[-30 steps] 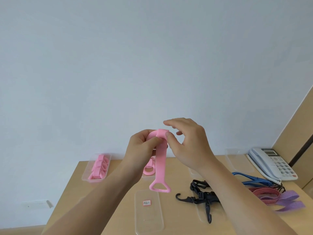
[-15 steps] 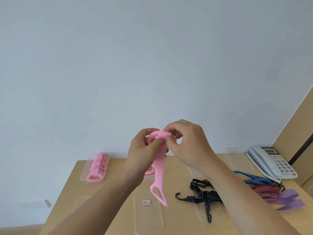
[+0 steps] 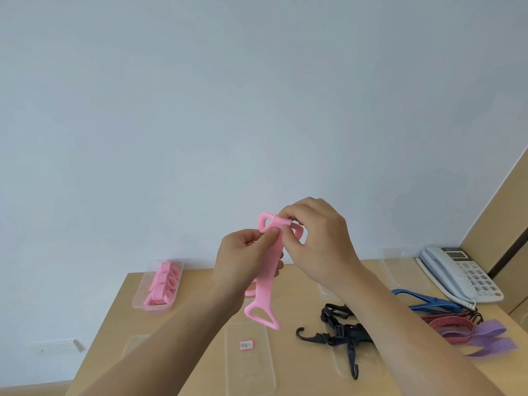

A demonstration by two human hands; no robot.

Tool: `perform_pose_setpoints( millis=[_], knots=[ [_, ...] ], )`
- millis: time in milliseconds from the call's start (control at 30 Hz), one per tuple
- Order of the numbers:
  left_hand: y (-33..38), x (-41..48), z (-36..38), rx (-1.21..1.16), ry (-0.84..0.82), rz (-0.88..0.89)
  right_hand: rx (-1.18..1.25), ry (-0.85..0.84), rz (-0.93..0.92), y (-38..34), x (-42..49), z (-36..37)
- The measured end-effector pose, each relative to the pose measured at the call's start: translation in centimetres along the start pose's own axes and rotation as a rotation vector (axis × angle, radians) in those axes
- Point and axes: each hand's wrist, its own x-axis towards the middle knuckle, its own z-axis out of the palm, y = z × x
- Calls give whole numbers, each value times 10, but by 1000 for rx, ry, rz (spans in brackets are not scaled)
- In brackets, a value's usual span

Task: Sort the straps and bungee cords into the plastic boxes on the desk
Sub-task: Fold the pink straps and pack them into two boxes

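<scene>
Pink flat rubbery strap (image 3: 267, 274) pinched at its folded top by left hand (image 3: 245, 260) and right hand (image 3: 317, 244), looped end dangling above wooden desk (image 3: 200, 287).

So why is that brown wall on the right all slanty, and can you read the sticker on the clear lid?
Head view: the wide-angle lens probably tilts the brown panel near the picture's edge; the sticker on the clear lid is too small and soft to read, though the pink strap looks sharp; light is soft, without glare.
</scene>
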Motion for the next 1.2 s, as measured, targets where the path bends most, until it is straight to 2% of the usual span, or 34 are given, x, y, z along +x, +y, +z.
perform_pose_setpoints(
  millis=[133,500,833,1033,1200],
  knots=[
    [1,1,-3,-61,-8,-22,-21,28,-41,4,-1,0],
    [0,4,-2,-60,-70,59,-97,56,-108,13,-6,8],
    [-5,3,-4,-91,-67,86,-126,174,-172,9,-10,10],
    [0,0,-3,-176,-89,72,-118,211,-218,8,-12,11],
    [0,-1,-5,-155,-54,65,-53,187,-206,6,-14,8]
  ],
)
